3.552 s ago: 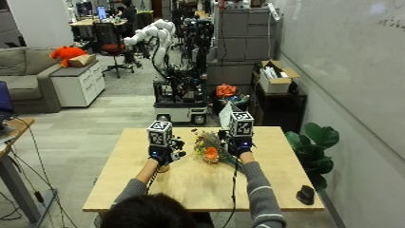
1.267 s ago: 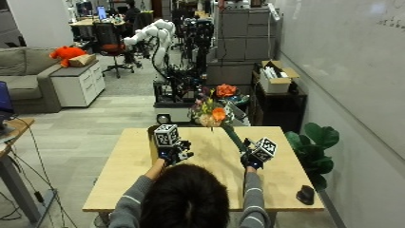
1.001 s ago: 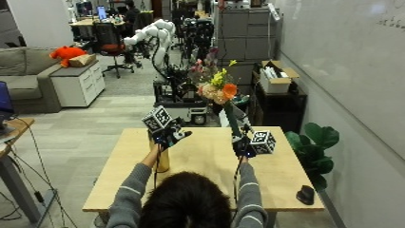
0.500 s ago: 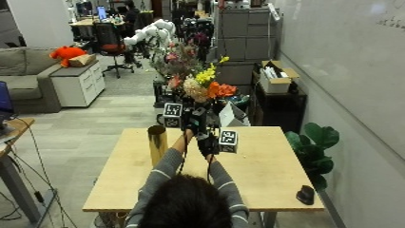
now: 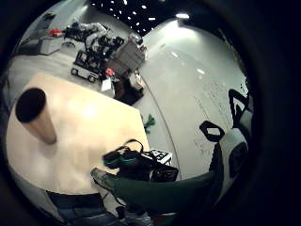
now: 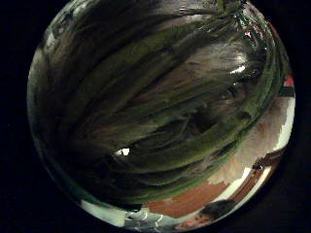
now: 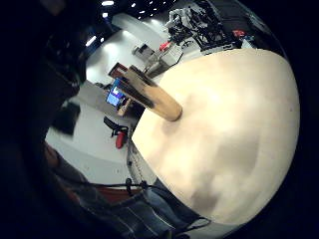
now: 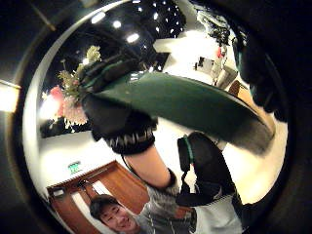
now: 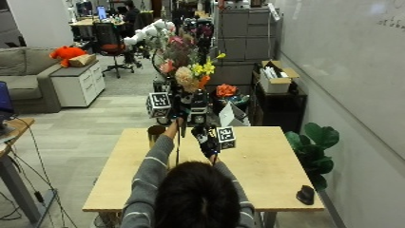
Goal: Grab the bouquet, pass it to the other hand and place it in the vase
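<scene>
Vase mostly behind the left sleeve (bouquet stems hidden by the raised gloves)

**Left little-finger palm view: table seen from above**

- Table: pale wooden top, fills the near part of the scene.
- Vase: tan cylinder with a dark open mouth, upright on the table near one edge, nothing in it.
- A gloved hand: black, beside the table's edge, well apart from the vase.
- Dark green band: crosses close to the camera, just beside that hand.
- Whiteboard wall and equipment beyond the table.
</scene>
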Action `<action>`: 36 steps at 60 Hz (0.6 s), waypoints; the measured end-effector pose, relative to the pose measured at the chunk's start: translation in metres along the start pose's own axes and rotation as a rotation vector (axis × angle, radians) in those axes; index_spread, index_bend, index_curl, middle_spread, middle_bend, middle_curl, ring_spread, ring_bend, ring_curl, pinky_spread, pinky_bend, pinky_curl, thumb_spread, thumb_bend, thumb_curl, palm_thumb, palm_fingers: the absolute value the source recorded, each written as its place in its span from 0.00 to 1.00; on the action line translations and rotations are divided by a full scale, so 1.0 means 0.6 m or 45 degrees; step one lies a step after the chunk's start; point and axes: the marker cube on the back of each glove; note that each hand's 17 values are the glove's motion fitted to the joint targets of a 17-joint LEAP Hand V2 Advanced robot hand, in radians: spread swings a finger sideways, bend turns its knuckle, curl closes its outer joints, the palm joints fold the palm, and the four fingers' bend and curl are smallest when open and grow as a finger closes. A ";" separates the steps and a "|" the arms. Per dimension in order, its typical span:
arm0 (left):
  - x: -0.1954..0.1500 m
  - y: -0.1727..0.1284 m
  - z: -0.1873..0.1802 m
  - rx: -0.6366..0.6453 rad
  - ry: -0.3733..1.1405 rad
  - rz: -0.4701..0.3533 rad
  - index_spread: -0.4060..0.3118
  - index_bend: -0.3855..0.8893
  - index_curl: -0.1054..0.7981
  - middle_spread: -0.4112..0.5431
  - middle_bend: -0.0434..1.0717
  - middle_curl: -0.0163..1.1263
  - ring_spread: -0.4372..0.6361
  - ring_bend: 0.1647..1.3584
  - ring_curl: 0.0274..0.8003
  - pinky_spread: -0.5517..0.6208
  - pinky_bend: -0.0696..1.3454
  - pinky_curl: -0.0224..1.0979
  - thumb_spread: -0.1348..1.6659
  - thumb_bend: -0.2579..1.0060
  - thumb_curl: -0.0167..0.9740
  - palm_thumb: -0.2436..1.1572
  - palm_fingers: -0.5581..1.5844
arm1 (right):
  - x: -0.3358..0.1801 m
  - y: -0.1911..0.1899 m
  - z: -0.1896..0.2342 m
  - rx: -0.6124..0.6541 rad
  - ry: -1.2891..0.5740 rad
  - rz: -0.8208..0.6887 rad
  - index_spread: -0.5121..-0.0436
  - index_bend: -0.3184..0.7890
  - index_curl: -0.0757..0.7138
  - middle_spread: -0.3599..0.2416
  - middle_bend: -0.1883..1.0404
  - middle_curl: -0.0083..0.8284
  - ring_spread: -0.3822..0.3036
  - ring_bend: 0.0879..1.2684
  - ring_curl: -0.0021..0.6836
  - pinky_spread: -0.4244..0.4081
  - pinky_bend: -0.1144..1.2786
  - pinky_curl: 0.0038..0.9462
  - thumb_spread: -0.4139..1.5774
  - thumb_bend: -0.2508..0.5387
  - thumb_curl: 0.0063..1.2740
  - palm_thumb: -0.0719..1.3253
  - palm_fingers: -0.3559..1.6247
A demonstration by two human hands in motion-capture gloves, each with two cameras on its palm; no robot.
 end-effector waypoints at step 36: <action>-0.073 -0.179 -0.141 0.263 -0.077 -0.106 0.05 0.75 0.75 0.04 0.76 0.51 0.05 0.58 0.57 0.11 0.53 0.45 0.68 0.19 0.44 0.63 0.92 | 0.108 -0.048 -0.080 0.037 0.253 0.167 0.45 0.39 0.53 0.44 0.32 0.47 0.42 0.25 0.52 0.79 0.32 0.38 0.74 0.28 0.32 0.50 0.48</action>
